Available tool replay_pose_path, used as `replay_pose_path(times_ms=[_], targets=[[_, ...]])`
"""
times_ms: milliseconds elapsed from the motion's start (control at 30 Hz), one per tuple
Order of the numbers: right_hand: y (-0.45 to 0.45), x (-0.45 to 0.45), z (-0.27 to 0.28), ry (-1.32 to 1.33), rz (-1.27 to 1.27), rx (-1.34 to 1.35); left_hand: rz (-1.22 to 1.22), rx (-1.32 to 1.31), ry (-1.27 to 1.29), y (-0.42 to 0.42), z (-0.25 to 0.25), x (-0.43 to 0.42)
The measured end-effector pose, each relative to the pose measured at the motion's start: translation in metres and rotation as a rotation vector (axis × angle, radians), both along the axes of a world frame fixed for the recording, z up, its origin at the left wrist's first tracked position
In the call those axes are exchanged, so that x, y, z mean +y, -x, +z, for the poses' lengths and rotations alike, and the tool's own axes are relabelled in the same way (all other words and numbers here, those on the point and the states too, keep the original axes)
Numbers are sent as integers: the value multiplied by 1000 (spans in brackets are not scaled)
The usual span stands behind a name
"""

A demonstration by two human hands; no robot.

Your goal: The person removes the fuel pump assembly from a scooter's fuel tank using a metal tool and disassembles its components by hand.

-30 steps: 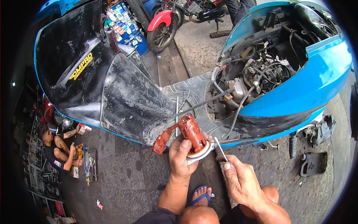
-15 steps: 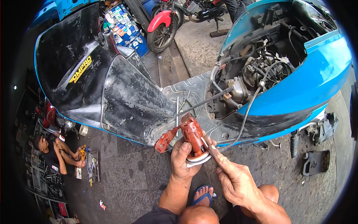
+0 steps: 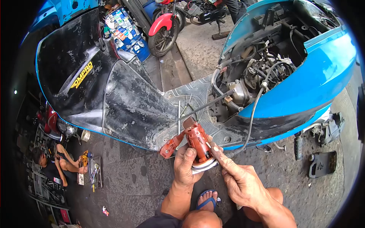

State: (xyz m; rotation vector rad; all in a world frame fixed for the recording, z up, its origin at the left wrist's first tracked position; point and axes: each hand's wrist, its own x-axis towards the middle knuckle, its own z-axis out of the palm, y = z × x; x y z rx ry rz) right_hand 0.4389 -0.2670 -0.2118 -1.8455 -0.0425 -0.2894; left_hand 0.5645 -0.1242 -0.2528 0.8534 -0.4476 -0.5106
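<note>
A reddish-brown plastic fuel pump [image 3: 197,141] with a white ring flange at its base is gripped in my left hand [image 3: 185,166], thumb in front and fingers wrapped behind. From its left side sticks out a brown side piece [image 3: 172,146]. My right hand [image 3: 243,184] has its index finger stretched out, the tip against the pump's lower right side by a small white part. Its other fingers are curled, and I see nothing held in them. Behind the pump is the scooter's footboard [image 3: 201,93], with a dark rod and thin metal tools on it.
The blue scooter body [image 3: 304,87] stands open, showing its engine [image 3: 243,91] and a hanging hose [image 3: 251,123]. A black plastic part [image 3: 322,164] lies on the ground at right. At left another person [image 3: 57,163] sits beside a tool tray [image 3: 95,171]. A red motorcycle [image 3: 164,28] stands behind.
The view has shifted slightly. My left hand still grips the fuel pump, and my right index finger stays against its side.
</note>
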Motion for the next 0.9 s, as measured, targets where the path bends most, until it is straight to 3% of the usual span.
replay_pose_path(times_ms=[433, 533, 633, 833, 900], targets=[[-2, -4, 4, -133, 26, 65, 100, -152, -98, -4, -9, 1], [-5, -2, -1, -133, -13, -88, 86, -185, -93, -6, -9, 0], [-2, -2, 4, -45, -25, -3, 34, -134, -54, -3, -4, -1], [-3, -16, 31, -150, -4, 136, 70, -194, -112, -5, -4, 2], [-3, -28, 48, -83, 108, 405, 120, -206, -144, -3, -2, 2]])
